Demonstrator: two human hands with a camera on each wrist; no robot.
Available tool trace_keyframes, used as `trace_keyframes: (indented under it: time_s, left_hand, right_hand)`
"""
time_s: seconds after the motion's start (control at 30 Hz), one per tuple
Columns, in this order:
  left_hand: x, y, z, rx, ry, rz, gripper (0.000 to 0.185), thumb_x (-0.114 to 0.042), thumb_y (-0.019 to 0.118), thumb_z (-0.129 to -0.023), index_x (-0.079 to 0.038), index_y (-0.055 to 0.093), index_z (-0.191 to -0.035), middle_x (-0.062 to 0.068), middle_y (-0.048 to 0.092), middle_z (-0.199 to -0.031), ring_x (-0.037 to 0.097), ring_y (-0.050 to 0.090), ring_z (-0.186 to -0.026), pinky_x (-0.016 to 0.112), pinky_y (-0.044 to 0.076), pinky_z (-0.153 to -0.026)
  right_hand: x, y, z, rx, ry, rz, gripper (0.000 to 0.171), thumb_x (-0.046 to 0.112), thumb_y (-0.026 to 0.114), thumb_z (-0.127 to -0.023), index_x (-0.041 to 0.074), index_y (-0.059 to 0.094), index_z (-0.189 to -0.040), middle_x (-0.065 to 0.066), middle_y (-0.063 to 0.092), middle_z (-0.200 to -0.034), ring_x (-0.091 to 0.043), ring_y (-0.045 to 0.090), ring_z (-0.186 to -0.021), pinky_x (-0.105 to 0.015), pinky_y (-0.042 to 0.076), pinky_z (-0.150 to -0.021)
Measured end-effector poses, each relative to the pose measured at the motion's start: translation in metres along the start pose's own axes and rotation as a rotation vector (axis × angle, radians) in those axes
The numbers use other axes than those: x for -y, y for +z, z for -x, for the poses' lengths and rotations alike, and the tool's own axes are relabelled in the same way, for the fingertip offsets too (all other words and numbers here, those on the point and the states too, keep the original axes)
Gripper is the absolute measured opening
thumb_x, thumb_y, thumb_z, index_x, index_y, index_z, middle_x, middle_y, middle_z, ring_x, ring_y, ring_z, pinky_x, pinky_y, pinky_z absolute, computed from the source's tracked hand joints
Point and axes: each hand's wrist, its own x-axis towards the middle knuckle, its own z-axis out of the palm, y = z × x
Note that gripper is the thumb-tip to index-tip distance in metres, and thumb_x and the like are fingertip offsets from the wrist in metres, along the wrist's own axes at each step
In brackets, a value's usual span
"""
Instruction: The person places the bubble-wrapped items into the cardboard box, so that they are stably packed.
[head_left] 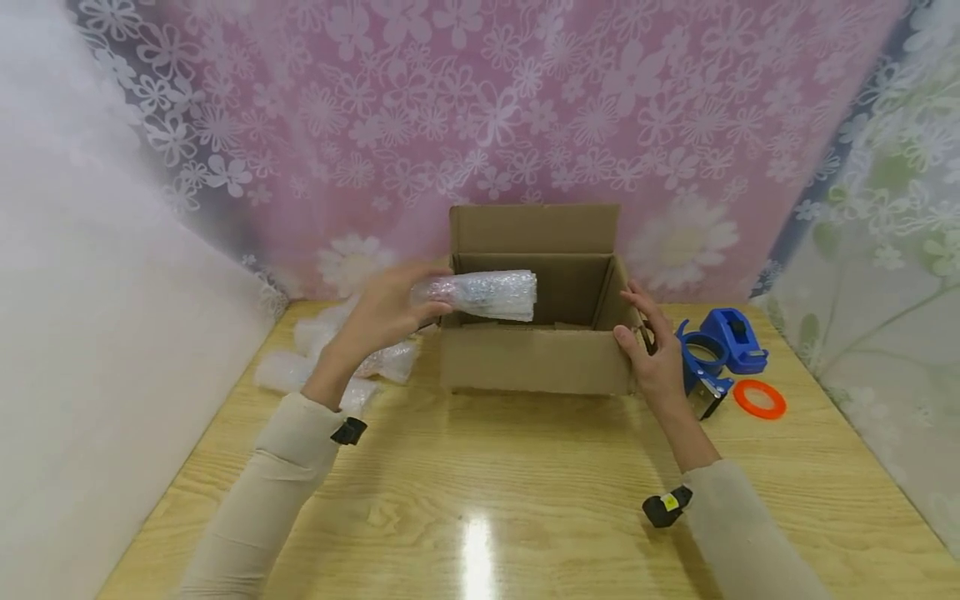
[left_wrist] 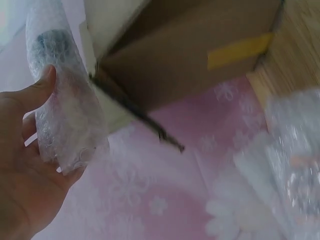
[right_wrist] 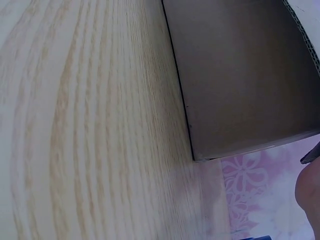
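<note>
My left hand grips one end of a bubble-wrapped bundle, with the thumb pressed along the wrap in the left wrist view. The bundle lies sideways over the left part of an open cardboard box. Reddish and bluish colours show faintly through the wrap; what is inside is hidden. My right hand holds the box at its front right corner, thumb at the front edge and fingers over the right rim. Only a small part of that hand enters the right wrist view.
More bubble-wrapped bundles lie left of the box. To its right are a blue tape dispenser, a second blue tape tool with a metal blade and an orange ring. A flowered pink curtain hangs behind the wooden table.
</note>
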Motion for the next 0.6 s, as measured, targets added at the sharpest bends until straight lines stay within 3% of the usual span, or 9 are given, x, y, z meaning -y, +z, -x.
trace_keyframes:
  time_s: [0.23,0.43,0.6]
  left_hand:
    - [-0.016,0.037,-0.029,0.025,0.051,-0.002,0.046,-0.023,0.084,-0.089,-0.008,0.071,-0.130,0.008,0.073,-0.128,0.026,0.066,-0.120,0.040,0.052,-0.103]
    - [-0.021,0.058,-0.042,0.112,-0.012,0.036,0.046,-0.025,0.080,-0.093,-0.009,0.069,-0.134,0.008,0.070,-0.132,0.026,0.064,-0.126,0.042,0.051,-0.106]
    - [-0.019,0.074,-0.049,0.146,-0.037,0.022,0.046,-0.027,0.078,-0.095,-0.008,0.068,-0.135,0.009,0.069,-0.134,0.028,0.063,-0.127,0.044,0.050,-0.108]
  right_hand:
    - [-0.001,-0.001,0.000,-0.025,-0.026,0.019,0.050,0.000,0.064,-0.098,0.001,0.056,-0.147,-0.012,0.041,-0.164,-0.022,0.032,-0.154,-0.039,0.033,-0.120]
    - [-0.001,0.000,0.001,-0.032,-0.052,0.014,0.049,-0.001,0.063,-0.097,-0.001,0.056,-0.145,-0.014,0.042,-0.163,-0.023,0.033,-0.154,-0.046,0.028,-0.123]
    - [-0.001,0.000,0.001,-0.033,-0.065,0.015,0.048,-0.002,0.063,-0.096,-0.002,0.057,-0.144,-0.018,0.041,-0.162,-0.024,0.034,-0.153,-0.037,0.034,-0.120]
